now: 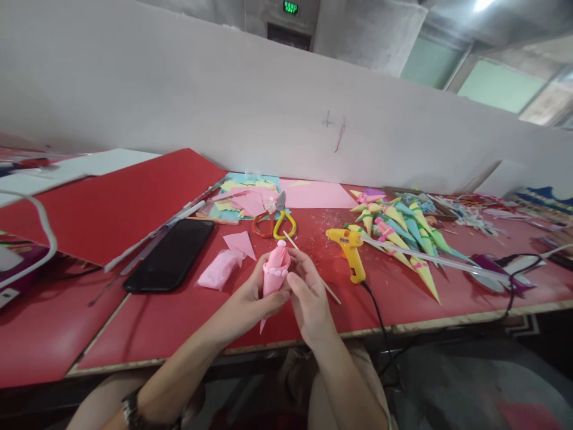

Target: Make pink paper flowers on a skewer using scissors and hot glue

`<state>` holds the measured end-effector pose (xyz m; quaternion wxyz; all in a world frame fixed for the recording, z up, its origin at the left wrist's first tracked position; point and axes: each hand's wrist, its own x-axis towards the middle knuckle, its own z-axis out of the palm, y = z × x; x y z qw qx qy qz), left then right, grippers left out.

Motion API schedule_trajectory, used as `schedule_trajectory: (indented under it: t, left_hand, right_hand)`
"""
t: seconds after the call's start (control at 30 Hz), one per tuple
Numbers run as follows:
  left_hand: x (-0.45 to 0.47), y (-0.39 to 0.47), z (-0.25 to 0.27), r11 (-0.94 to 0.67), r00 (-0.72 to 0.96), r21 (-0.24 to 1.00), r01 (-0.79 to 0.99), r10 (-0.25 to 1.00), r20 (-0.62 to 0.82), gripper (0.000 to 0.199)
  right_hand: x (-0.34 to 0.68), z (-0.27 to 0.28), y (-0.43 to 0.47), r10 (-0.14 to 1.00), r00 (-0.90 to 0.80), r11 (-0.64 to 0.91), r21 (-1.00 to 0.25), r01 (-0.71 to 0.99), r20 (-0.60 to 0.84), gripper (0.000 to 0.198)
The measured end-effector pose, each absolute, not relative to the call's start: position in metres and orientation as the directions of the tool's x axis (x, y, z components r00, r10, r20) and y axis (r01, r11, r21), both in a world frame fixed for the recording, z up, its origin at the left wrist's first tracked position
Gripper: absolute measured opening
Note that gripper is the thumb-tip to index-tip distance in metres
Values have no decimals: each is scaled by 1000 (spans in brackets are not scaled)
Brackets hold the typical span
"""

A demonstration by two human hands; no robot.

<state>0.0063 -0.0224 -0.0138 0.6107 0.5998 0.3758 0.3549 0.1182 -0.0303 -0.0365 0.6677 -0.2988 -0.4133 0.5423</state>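
Note:
In front of me, over the table's near edge, a pink ice-cream-cone craft (274, 280) stands nearly upright with its point down. A scalloped band runs round its rim, and a swirled pink top carries a small ball. My left hand (255, 298) is closed round the cone from the left, thumb across its front. From the right, my right hand (310, 298) curls against its upper side, fingertips partly hidden behind it. A thin wooden stick (332, 292) passes behind my right hand. Left of the cone are a pink clay packet (220, 269) and a pink paper piece (240, 243).
A yellow glue gun (351, 251) with a long clear stick and black cord lies to the right. Beyond it is a pile of finished paper cones (403, 224). Scissors (274, 224) and paper scraps (244, 197) lie behind, a black phone (170, 257) and red board (120, 197) left.

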Motion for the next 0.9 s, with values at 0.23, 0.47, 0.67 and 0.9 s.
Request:
schedule_trajectory:
  t: [0.23,0.47,0.67,0.9]
  left_hand:
    - [8,-19,-16,-103,414,984,148,910,33,45]
    - [6,-9,-33,-350,265,641,683,937,229,45]
    - [8,-10,-43,-363,319,64,930,878,356,31]
    - [-2,-9,-19,-402,343,20,915,806,482,38]
  right_hand:
    - [117,-37,-28,977,102,215,-848,-485,190,28]
    - [121,-42,-24,976,216,75,-913,-401,-15,23]
    - [121,-47,-23,938,345,91,-962,-258,-3,27]
    - [122,-47,-23,934,350,142,-973,-182,71,24]
